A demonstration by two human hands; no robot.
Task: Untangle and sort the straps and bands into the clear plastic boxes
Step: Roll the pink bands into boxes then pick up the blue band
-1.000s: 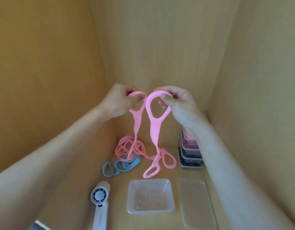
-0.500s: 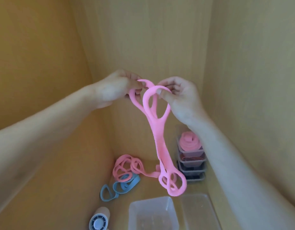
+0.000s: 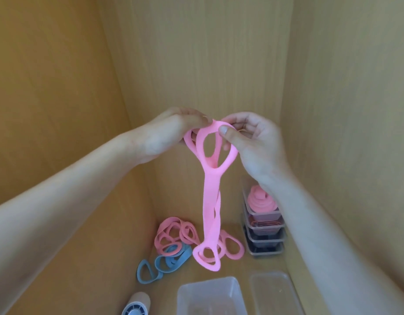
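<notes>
Your left hand (image 3: 171,133) and right hand (image 3: 248,142) each pinch a top loop of the pink straps (image 3: 211,201), held high, likely so they hang untwisted; the clear plastic box (image 3: 210,296) sits below your hands.

The left hand (image 3: 169,133) and right hand (image 3: 251,142) now meet, overlapping the top loops of the pink straps (image 3: 211,201) that they held apart a second ago. The two lengths hang together, their lower loops drawn beside the pink pile (image 3: 176,235).
</notes>
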